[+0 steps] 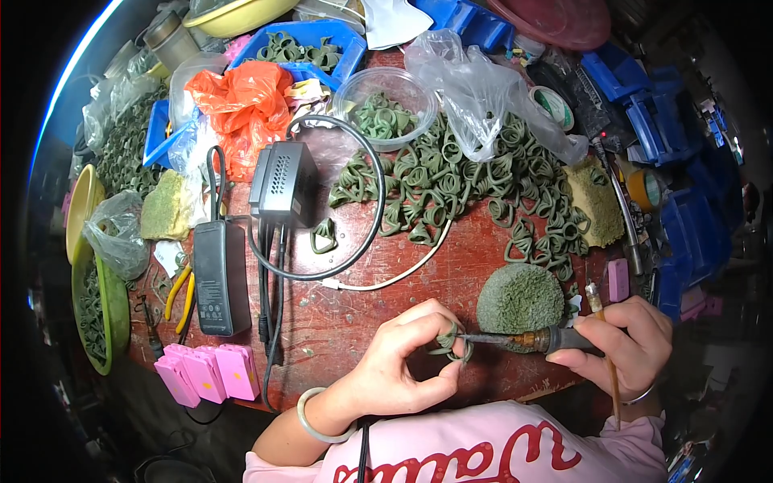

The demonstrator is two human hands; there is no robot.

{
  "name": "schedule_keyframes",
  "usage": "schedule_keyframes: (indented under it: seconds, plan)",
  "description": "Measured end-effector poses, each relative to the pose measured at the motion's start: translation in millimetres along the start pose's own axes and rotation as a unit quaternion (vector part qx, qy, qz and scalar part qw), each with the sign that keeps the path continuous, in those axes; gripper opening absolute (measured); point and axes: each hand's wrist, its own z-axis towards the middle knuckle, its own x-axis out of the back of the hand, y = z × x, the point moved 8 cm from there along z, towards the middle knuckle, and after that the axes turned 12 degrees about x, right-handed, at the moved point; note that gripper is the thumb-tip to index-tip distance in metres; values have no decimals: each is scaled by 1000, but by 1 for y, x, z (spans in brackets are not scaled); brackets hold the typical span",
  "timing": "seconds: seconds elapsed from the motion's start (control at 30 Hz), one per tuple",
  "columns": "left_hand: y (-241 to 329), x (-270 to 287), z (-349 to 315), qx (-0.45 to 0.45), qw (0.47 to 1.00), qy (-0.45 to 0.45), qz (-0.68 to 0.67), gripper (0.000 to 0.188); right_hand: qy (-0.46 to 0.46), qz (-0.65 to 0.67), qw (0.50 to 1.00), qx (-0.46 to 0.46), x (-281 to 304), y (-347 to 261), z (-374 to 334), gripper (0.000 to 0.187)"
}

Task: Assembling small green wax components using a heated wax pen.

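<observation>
My left hand (403,354) pinches a small green ring (451,346) between thumb and fingertips, near the table's front edge. In my right hand (632,346) is a soldering iron (564,341) with a dark handle and a thin metal tip. The tip points left and reaches the ring; whether it touches cannot be made out. A slim brown stick, perhaps a brush (609,354), is also held upright between the right fingers. Just beyond the iron sits a round, rough green block (521,299). A wide pile of similar green rings (451,177) spreads over the red table (338,330).
A black power adapter (220,278) and a black box (283,183) with looping cables lie left of centre. Pink blocks (207,373) stand at the front left, near yellow-handled pliers (179,298). Blue bins (692,233) line the right; bags and a clear bowl (385,109) sit behind.
</observation>
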Motion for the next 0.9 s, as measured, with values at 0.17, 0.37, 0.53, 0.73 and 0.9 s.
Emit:
schedule_keyframes:
  seconds: [0.17, 0.37, 0.53, 0.73, 0.9]
  plan:
    - [0, -1, 0, -6, 1000, -2, 4, 14, -3, 8, 1000, 1, -1, 0, 1, 38]
    - [0, 0, 0, -11, 1000, -4, 13, 15, -4, 13, 1000, 1, -2, -1, 2, 37]
    - [1, 0, 0, 2, 1000, -2, 3, 14, -4, 6, 1000, -6, 0, 0, 0, 38]
    - [1, -1, 0, -2, 1000, -3, 11, 14, -2, 7, 1000, -7, -1, 1, 0, 38]
    - [-1, -1, 0, 3, 1000, -3, 4, 14, -5, 9, 1000, -4, -2, 1, 0, 38]
